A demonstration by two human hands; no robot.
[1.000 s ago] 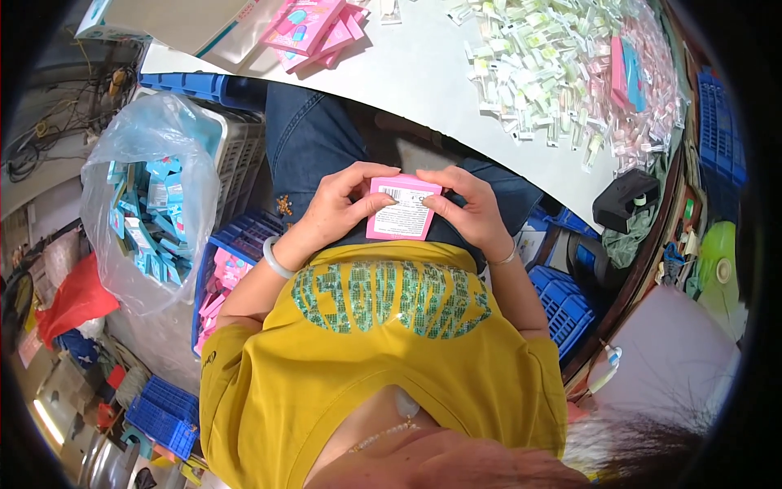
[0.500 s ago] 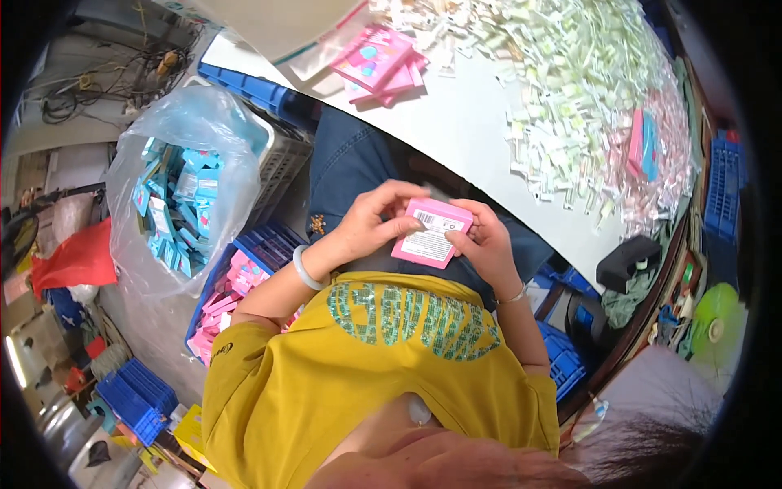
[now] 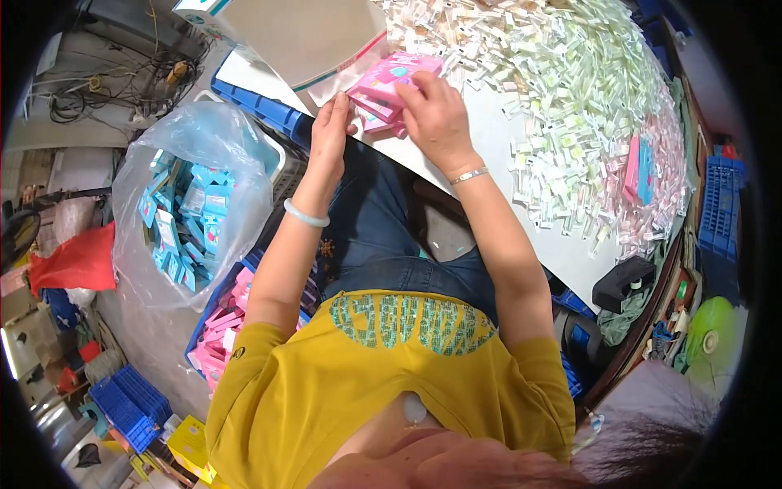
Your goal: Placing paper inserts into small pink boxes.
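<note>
At the near edge of the white table, my left hand [image 3: 329,134] closes its fingertips on the left edge of a flat pink box [image 3: 378,92] in a small pile. My right hand [image 3: 440,122] grips the pile from the right, thumb and forefinger bent onto the pink cardboard. More pink boxes [image 3: 413,63] lie stacked behind and under it, overlapping at angles. My fingers hide part of the pile, so which box each one presses is hard to see.
A large heap of small clear sachets [image 3: 570,98] covers the table's right side, with a pink and a blue box [image 3: 644,171] standing in it. A white carton [image 3: 301,37] stands beyond the pile. Left are a plastic bag of blue boxes [image 3: 191,216] and a blue crate [image 3: 199,330] of pink boxes.
Both hands have moved forward from my lap to the pile on the table. The pink box they held, printed back upward, no longer shows at my lap.
</note>
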